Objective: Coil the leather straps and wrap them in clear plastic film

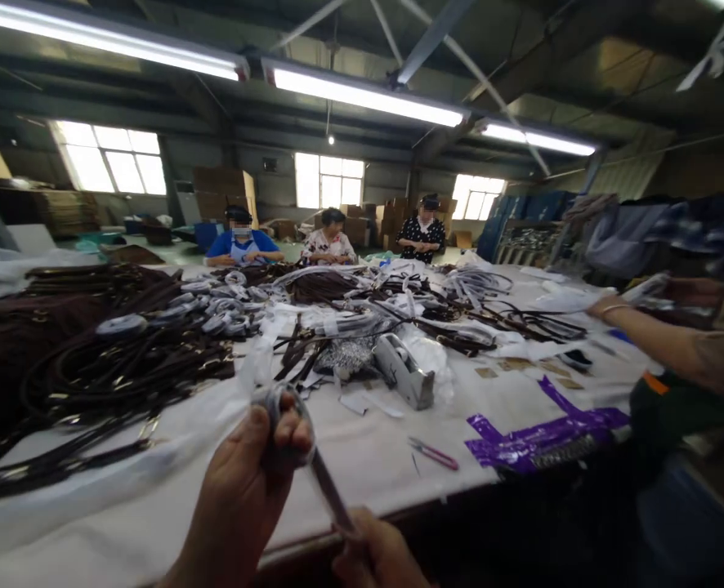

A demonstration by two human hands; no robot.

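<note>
The left hand [248, 482], fingers curled, is gripping a coiled strap [271, 400] at seven o'clock of the view; the right hand [380, 547], at the coil's five o'clock, is pinching its tail [330, 486]. Winding is apparently proceeding, seemingly calling next for steady tension.

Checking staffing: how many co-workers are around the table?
4: a person in blue, one in a floral top and one in dotted black across the table; another at the right. Others may be hidden.
</note>
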